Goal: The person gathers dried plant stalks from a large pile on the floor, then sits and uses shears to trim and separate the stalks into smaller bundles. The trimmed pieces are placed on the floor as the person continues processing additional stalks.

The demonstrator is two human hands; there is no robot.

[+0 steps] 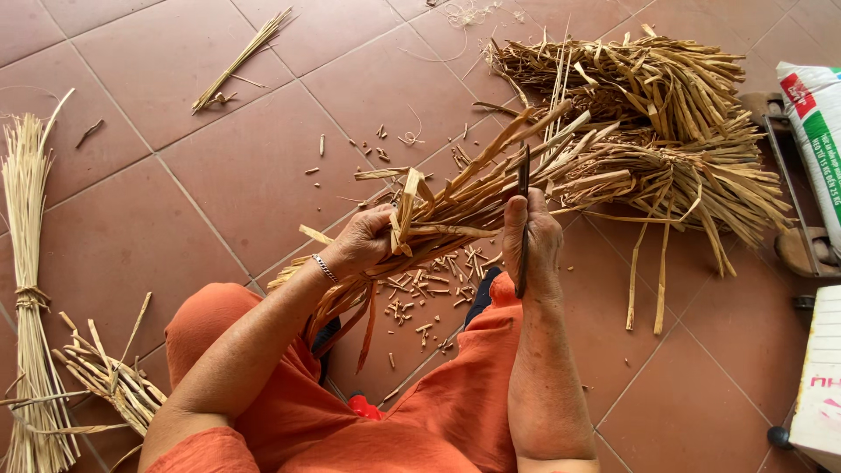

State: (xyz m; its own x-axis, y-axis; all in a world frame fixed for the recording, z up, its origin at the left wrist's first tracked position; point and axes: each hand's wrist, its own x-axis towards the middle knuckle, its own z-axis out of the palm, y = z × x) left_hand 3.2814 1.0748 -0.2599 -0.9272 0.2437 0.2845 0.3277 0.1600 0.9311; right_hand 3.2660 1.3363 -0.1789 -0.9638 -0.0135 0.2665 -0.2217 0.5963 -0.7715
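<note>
Orange-clad knees [438, 412] fill the bottom edge, cut off by the frame; a red scrap between them is too hidden to identify. Left hand [363, 241] is clenched around a bundle of dry reed strips [455, 206], which lies slanting across the lap toward a big loose heap of strips [666, 131] at upper right. Right hand [533, 245] is closed on a thin dark blade [523, 219], held upright against the bundle; its lower end is hidden in the palm. Short offcuts [429, 285] litter the tile floor [219, 184], too many to count. Two tied bundles sit at the left edge, one small bunch top left. Open floor in the centre-left. Printed sack [815, 123] cut off on the right.
</note>
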